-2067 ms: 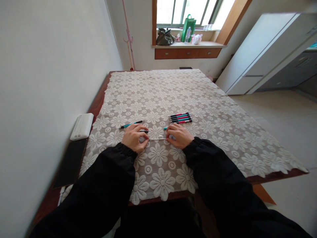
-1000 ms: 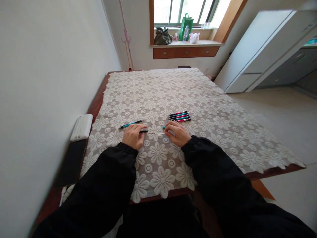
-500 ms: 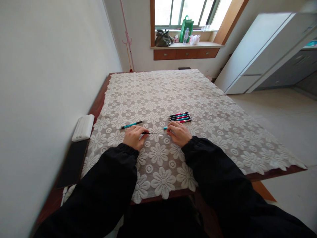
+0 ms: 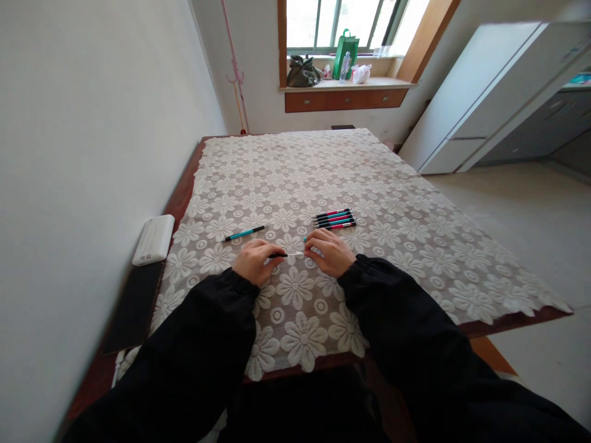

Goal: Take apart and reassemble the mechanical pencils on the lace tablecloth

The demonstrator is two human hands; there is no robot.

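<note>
My left hand point(image 4: 255, 261) is closed, its thumb and fingers pinching a short black pen part point(image 4: 278, 255). From that part a thin white refill point(image 4: 294, 253) runs across to my right hand point(image 4: 330, 251), whose fingertips are pinched on its far end. Just behind the right fingers a bit of a teal pen piece point(image 4: 305, 239) shows; the rest is hidden. A teal and black pen point(image 4: 244, 233) lies beyond my left hand. Several red, teal and black pens point(image 4: 334, 219) lie side by side beyond my right hand.
A floral lace cloth point(image 4: 295, 286) covers the table. Along its left edge by the wall are a white power bank point(image 4: 154, 239) and a dark flat phone-like slab point(image 4: 135, 306). Bags, including a green one point(image 4: 345, 55), stand on the far windowsill. A white fridge point(image 4: 471, 92) is at right.
My hands have come slightly closer together and a little nearer to me. Less of the thin white refill shows between them. The pens on the cloth lie as before.
</note>
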